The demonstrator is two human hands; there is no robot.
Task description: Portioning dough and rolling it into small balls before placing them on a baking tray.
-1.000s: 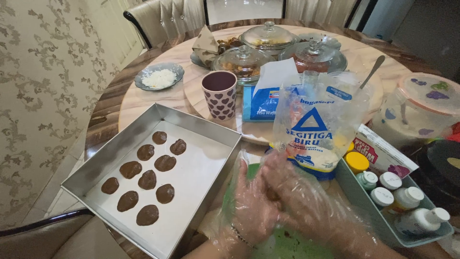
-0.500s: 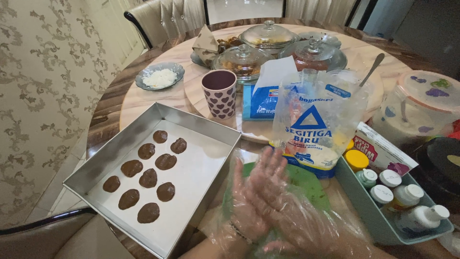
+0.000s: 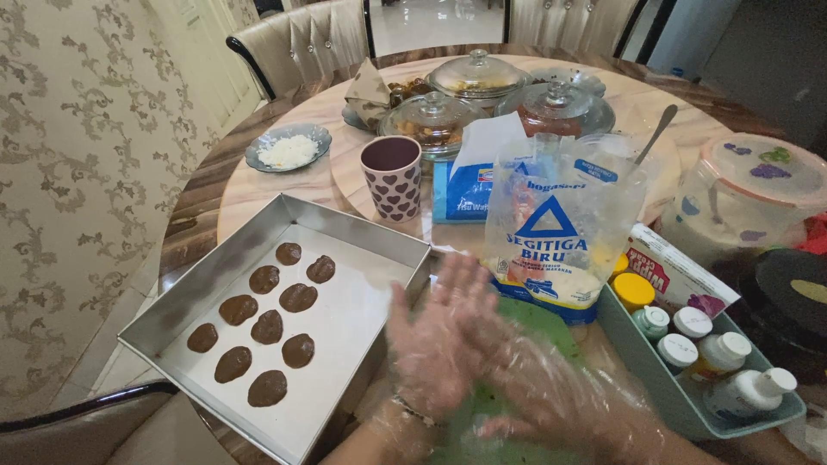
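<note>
Both hands wear clear plastic gloves and meet palm to palm over a green mat (image 3: 536,320) at the table's near edge. My left hand (image 3: 441,334) stands on edge with its fingers stretched and spread, lying across my right hand (image 3: 564,398). Whatever lies between the palms is hidden. Just left of the hands sits a rectangular metal baking tray (image 3: 258,234) with several flat brown dough patties (image 3: 298,298) in its left half. A clear bag of flour (image 3: 560,232) stands right behind the hands.
A heart-patterned cup (image 3: 392,176), a blue packet (image 3: 463,191) and glass lidded dishes (image 3: 435,120) stand behind. A small plate of white shreds (image 3: 289,151) is far left. A teal tray (image 3: 627,343) of small bottles and a lidded plastic tub (image 3: 749,194) fill the right side.
My left hand has slid forward across my right palm, its fingers now higher and nearer the flour bag. The hands stay pressed together. The tray and patties have not moved.
</note>
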